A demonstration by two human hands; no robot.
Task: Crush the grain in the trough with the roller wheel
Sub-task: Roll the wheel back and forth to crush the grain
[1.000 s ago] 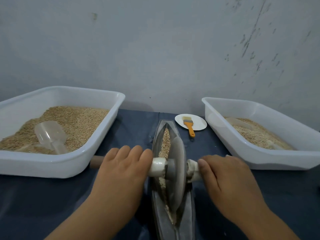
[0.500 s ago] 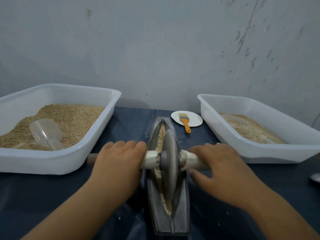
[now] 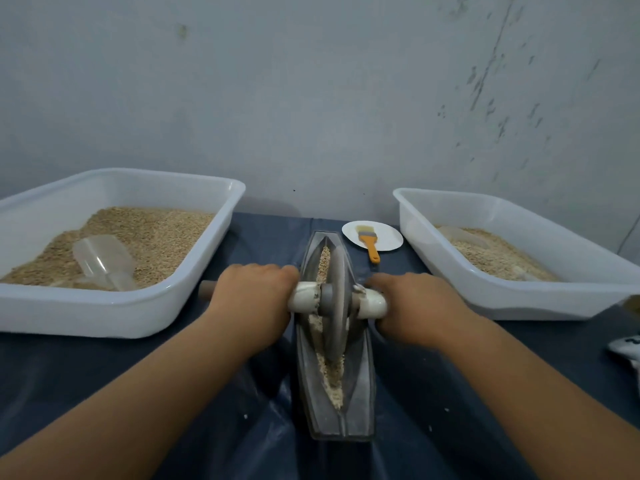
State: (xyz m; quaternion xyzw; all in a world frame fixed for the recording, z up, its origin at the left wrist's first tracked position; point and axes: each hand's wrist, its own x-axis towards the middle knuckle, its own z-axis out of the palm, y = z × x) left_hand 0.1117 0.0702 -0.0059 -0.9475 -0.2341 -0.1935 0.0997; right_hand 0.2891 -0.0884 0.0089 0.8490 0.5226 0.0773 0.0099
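Two hands [image 3: 254, 303] [image 3: 420, 308] flanking roller wheel [image 3: 336, 299] (upright), trough [image 3: 360, 393]

A table [image 3: 450, 393] under dark blue sheeting carries a grey trough [image 3: 334, 403] at its middle, white tubs [image 3: 114, 313] [image 3: 540, 299] along the left and right edges, and a small white plate [image 3: 388, 237] near the back edge.

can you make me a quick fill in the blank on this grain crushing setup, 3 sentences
1. The grey metal roller wheel stands in the boat-shaped metal ____.
2. The orange-handled brush lies on a round white ____.
3. A clear plastic scoop rests on the grain in the white plastic tub on the person's ____ side.

Missing words: trough; plate; left
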